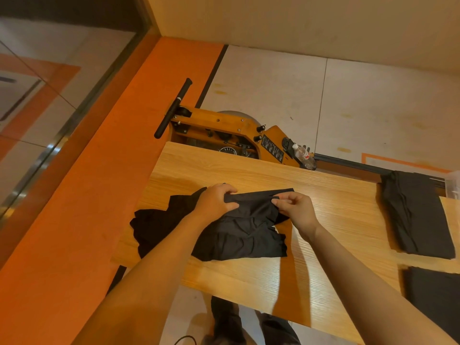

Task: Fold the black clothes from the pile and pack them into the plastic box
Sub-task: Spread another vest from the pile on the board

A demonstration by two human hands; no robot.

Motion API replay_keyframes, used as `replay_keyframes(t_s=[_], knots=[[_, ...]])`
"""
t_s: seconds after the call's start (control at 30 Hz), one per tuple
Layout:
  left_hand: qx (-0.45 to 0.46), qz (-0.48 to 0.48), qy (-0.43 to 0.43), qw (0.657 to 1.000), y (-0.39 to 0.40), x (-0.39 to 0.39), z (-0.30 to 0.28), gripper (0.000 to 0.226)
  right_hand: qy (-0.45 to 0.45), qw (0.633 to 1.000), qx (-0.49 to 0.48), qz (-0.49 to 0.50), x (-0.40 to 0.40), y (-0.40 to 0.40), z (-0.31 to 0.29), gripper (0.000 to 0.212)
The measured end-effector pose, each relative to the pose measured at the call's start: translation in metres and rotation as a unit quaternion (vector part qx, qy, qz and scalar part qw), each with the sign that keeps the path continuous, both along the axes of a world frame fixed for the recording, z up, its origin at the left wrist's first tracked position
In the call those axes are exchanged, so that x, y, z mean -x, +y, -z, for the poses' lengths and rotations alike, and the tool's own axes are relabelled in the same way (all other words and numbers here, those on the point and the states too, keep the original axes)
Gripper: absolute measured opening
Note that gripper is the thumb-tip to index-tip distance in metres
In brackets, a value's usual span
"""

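Note:
A crumpled black garment (245, 235) lies in the middle of the wooden table (336, 212). My left hand (216, 201) grips its upper edge on the left. A little to the right, my right hand (296, 207) pinches the same edge between thumb and fingers. The strip of cloth between both hands is lifted slightly off the table. A pile of more black clothes (159, 220) sits to the left, partly under my left forearm. At the far right edge shows a corner of the clear plastic box (453, 183).
A long folded black piece (415, 212) lies on the table's right side, and another folded black piece (435, 292) sits below it. Behind the table stands a wooden rowing machine (224, 130) with a plastic bottle (304, 155). An orange floor strip runs along the left.

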State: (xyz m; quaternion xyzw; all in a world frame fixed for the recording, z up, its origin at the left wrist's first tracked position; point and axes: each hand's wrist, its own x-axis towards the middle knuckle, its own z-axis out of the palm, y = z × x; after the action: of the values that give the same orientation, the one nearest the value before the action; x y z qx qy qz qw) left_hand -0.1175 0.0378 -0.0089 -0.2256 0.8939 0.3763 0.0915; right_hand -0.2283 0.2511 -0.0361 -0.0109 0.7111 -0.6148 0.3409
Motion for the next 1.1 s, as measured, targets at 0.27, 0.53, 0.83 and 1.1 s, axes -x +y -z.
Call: replay_keyframes(t_s=[0.27,0.53,0.83,1.1], knots=[[-0.192,-0.049,0.008,0.980,0.040,0.033,-0.005,0.031,-0.012,1.000,0.014,-0.007,-0.005,-0.007,-0.007,0.019],[-0.170,-0.069,0.032,0.983,0.042,0.035,-0.007,0.007,0.052,0.992,-0.030,-0.114,-0.006,-0.007,-0.007,0.015],[-0.183,-0.163,0.081,0.966,0.009,0.016,-0.014,0.017,0.171,0.953,-0.145,-0.202,-0.004,-0.007,0.000,0.028],[-0.194,-0.209,0.068,0.956,-0.003,0.002,-0.018,0.024,0.169,0.937,-0.151,-0.264,0.000,-0.013,-0.007,0.014]])
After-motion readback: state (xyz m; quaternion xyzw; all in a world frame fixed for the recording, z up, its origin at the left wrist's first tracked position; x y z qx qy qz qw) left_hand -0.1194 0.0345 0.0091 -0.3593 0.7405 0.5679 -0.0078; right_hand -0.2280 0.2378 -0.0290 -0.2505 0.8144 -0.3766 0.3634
